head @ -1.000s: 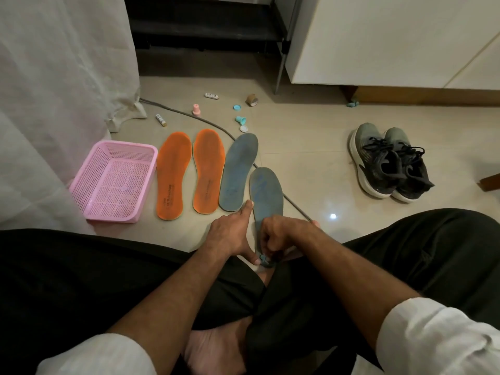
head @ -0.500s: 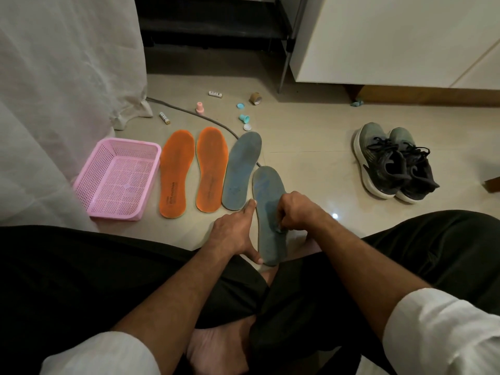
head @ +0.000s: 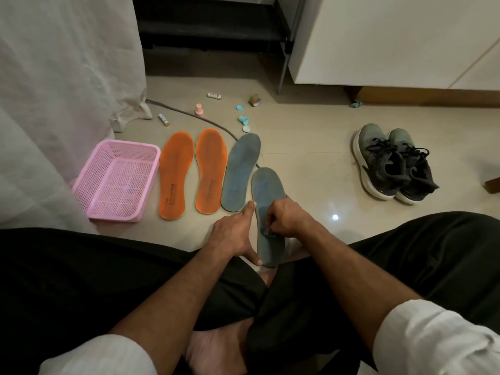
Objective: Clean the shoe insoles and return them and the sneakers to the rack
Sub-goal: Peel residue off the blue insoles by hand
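A blue insole (head: pixel 266 185) lies tilted on the floor in front of my crossed legs. My left hand (head: pixel 232 234) braces its left edge, index finger straight along the side and thumb at the heel. My right hand (head: pixel 286 219) is curled over the insole's middle and pinches a small pale wipe (head: pixel 266 233) against it. A second blue insole (head: pixel 240 171) and two orange insoles (head: pixel 174 174) lie side by side to the left. The dark sneakers (head: pixel 392 163) stand together at the right. The dark rack (head: pixel 211 31) is at the back.
A pink mesh basket (head: pixel 119 182) sits left of the orange insoles, against a white cloth (head: pixel 54 77). A grey cable (head: pixel 189 115) runs behind the insoles among small caps and bottles (head: pixel 244 120). A white cabinet (head: pixel 392 36) fills the back right.
My right hand slid from the insole's heel end up to its middle, then back a little. My left hand stayed on the left edge.
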